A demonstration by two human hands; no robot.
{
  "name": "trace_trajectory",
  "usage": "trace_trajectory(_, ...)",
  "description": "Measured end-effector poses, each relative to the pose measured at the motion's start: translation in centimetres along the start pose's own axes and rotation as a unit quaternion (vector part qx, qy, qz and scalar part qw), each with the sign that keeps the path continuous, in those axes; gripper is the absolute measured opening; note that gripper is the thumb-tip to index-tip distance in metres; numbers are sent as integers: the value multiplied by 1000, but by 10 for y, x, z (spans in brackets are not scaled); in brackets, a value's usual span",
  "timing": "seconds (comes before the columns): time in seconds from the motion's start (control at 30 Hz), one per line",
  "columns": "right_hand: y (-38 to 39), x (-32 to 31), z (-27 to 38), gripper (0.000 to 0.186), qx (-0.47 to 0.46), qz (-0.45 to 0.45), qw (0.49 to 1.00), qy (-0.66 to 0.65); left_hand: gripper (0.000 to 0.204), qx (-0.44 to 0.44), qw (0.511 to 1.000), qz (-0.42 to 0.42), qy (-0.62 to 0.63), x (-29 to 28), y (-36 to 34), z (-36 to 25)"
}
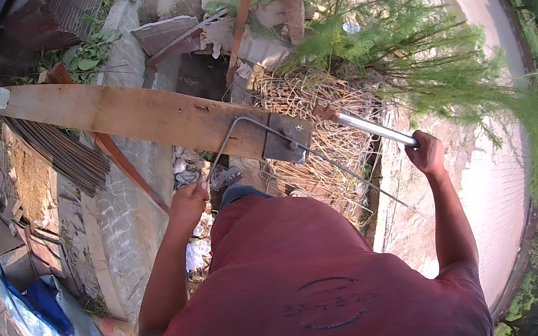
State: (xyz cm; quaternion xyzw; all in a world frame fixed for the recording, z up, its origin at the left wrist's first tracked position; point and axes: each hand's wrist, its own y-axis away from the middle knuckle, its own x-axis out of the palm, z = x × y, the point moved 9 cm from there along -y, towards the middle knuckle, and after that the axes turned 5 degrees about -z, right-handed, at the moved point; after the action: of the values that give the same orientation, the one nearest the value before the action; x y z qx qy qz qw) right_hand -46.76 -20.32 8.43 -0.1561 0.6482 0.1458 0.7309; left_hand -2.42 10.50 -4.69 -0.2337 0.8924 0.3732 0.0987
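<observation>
Head view, the only one. Work in hand: by my reading, bending a thin metal rod (340, 168) on a dark metal plate (276, 140) set at the right end of a long plank (132, 112). The rod lies across the plate; its left part turns sharply back toward the person, its straight tail runs near and right, beyond the plate.

Left hand (194, 198): fingers closed, apparently pinching the rod's short end, just near of the plank. Right hand (426, 153): clenched round the near-right end of a silver lever (376, 129). The lever's rusty head sits just right of the plate; whether it touches anything there, cannot tell.

Step, as judged: one bend made, rod being placed for another. Next move would seem to call for the left hand steadying the rod against the plate while the right hand brings the lever head onto it and swings.

Counts: two hands, one rod in work, one lever, one plate, one plank. One bundle of straight rods (60, 153) under the plank's left part, too tightly packed to number. One heap of bent rods (281, 91), tangled, beyond counting, below and around the plate. One pale lump (1, 98) on the plank's far-left end. One sandalled foot (231, 176) clearly visible. Pins on the plate too small to count surely.
</observation>
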Motion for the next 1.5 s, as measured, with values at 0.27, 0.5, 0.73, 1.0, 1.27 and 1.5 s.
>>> trace_trajectory(0.27, -61, 31, 25, 14, -259, -19, 965, 32, 38, -4, 1000, -6, 12, -3, 2, 0)
trace_trajectory(0.5, -100, 47, 17, 23, -325, -126, 936, 60, 39, 15, 1000, -20, 1, -2, 1, 1)
trace_trajectory(0.73, -119, 24, 60, 24, -393, -166, 903, 42, 37, -1, 1000, -24, -19, -2, -2, 8)
trace_trajectory(1.0, -161, 67, 72, 14, -433, -58, 898, 55, 35, -20, 1000, -7, 20, -4, 7, -7)
trace_trajectory(1.27, -138, 71, 58, 15, -410, -33, 911, 27, 35, -31, 999, 3, 25, -2, 12, -3)
trace_trajectory(1.5, -141, 78, 39, 13, -296, -55, 952, 44, 34, -12, 998, 9, 56, 5, 6, -2)
